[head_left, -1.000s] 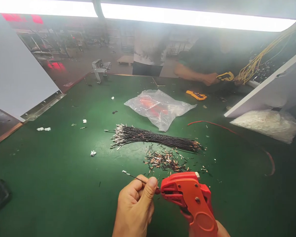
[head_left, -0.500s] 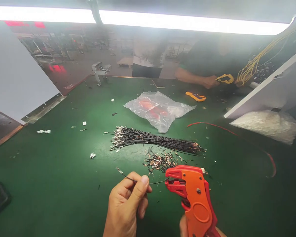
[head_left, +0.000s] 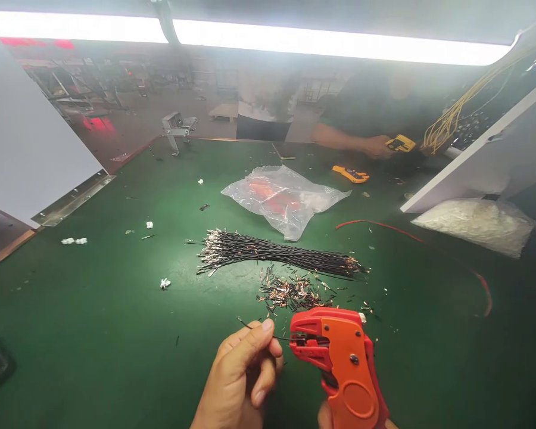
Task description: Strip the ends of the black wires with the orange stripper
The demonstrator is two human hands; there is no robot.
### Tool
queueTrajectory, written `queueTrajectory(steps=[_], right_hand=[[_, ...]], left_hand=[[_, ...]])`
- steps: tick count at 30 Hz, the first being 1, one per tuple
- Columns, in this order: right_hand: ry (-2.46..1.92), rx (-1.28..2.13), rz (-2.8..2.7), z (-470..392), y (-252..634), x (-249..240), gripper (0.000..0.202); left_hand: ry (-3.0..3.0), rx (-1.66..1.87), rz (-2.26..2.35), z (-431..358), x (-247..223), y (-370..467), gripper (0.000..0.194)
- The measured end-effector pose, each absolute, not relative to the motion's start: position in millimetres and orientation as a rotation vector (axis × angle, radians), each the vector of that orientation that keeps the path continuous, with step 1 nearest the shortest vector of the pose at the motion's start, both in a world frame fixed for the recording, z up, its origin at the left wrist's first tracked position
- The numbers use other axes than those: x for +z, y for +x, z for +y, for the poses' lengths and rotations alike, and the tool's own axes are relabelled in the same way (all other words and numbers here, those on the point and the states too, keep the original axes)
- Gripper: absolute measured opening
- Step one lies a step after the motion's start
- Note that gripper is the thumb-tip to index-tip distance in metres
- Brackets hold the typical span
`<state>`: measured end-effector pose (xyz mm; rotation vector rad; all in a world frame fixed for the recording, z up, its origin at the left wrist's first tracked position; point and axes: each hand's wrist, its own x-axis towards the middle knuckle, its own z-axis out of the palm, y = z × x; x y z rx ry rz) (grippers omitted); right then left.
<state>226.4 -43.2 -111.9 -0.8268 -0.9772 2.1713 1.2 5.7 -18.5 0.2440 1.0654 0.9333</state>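
While the thin black wire [head_left: 280, 338] is pinched between thumb and forefinger of the left hand [head_left: 241, 381], its free end is fed sideways into the jaws of the orange wire stripper [head_left: 339, 363]. The pinch is kept close to the tool, probably so the limp wire is held straight at the jaws. The stripper is gripped from below by the right hand [head_left: 326, 417], of which only a little is seen at the frame's lower edge; its fingers appear wrapped round the handles.

Just beyond the tool, a scatter of cut insulation bits and copper scraps [head_left: 295, 293] is spread on the green tabletop [head_left: 93, 310], seemingly where offcuts drop. Behind it a bundle of black wires [head_left: 272, 253] is laid flat, terminal ends to the left, within easy reach. Farther back a clear plastic bag [head_left: 286, 199] is lying.

Across the tabletop, another person's hand [head_left: 377, 146] is closed on a yellow tool [head_left: 399, 143]; a second yellow tool [head_left: 351, 174] is lying near it.
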Motion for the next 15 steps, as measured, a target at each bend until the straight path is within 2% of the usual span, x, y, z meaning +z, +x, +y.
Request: queueTrajectory(steps=[6, 11, 13, 15], right_hand=[[-0.955, 2.056, -0.907, -32.5, 222.4, -115.4, 0.035], [-1.017, 2.045, -0.879, -41.1, 213.5, -107.5, 0.059], [-1.040, 2.058, -0.883, -44.4, 206.7, -109.9, 0.058], [-1.064, 2.069, -0.897, -47.9, 198.2, -117.3, 0.049]], left_hand=[[0.156, 0.889, 0.989, 7.7, -19.6, 1.9, 0.039], [0.188, 0.877, 1.004, 5.5, -26.1, 0.6, 0.038], [0.230, 0.876, 1.047, 3.8, -27.8, 0.4, 0.038], [0.294, 0.890, 1.095, 2.6, -28.2, 0.5, 0.038]])
